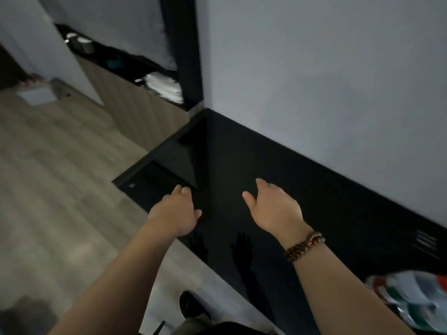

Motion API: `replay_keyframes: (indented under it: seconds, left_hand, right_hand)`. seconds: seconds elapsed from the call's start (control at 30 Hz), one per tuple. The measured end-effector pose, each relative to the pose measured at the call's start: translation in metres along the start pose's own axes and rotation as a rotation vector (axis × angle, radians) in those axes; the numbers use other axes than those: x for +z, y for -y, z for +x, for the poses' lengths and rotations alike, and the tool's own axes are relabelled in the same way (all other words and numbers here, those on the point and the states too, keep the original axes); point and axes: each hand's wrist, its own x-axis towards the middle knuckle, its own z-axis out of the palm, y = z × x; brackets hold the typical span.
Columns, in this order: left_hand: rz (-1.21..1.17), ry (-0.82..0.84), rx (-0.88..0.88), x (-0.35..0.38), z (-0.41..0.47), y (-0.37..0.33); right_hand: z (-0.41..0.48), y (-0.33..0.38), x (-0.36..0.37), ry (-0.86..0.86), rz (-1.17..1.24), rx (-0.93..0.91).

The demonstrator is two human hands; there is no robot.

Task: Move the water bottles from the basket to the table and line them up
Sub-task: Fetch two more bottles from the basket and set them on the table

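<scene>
Bare skin, both hands: I see my left hand [175, 210] and right hand [274, 209] held out over the table, fingers loose and spread, gripping nothing.
Right wrist: a brown bead bracelet [304, 246] sits on it.
Table: the black table [278, 170] is glossy; dark reflections of both hands show on it, and no bottle stands on the part I can see.
Water bottles: a blurred bundle at the lower right edge, the water bottles [411, 303], shows clear plastic with red and green labels; I judge these are the ones to move.
Basket: I cannot make out its rim or wall through the blur.
Long axis: too smeared to tell which way any bottle points or whether it lies or stands.
Step in hand: by my judgement the start, or between fetches.
Next move: swing right toward the bundle, close one hand around a single bottle, set it upright near the wall.
</scene>
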Motion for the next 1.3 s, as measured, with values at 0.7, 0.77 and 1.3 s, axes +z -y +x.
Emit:
replay_keyframes:
  seconds: [0.7, 0.77, 1.3]
  left_hand:
    - [-0.367, -0.026, -0.599, -0.059, 0.059, 0.410]
    - [-0.380, -0.039, -0.632, -0.073, 0.076, 0.442]
    - [-0.410, -0.165, -0.718, -0.256, 0.248, 0.694]
  right_hand:
    - [0.176, 0.443, 0.133, 0.354, -0.309, -0.576]
    - [0.202, 0.481, 0.147, 0.360, -0.309, -0.612]
    - [0.409, 0.805, 0.180, 0.400, -0.310, -0.763]
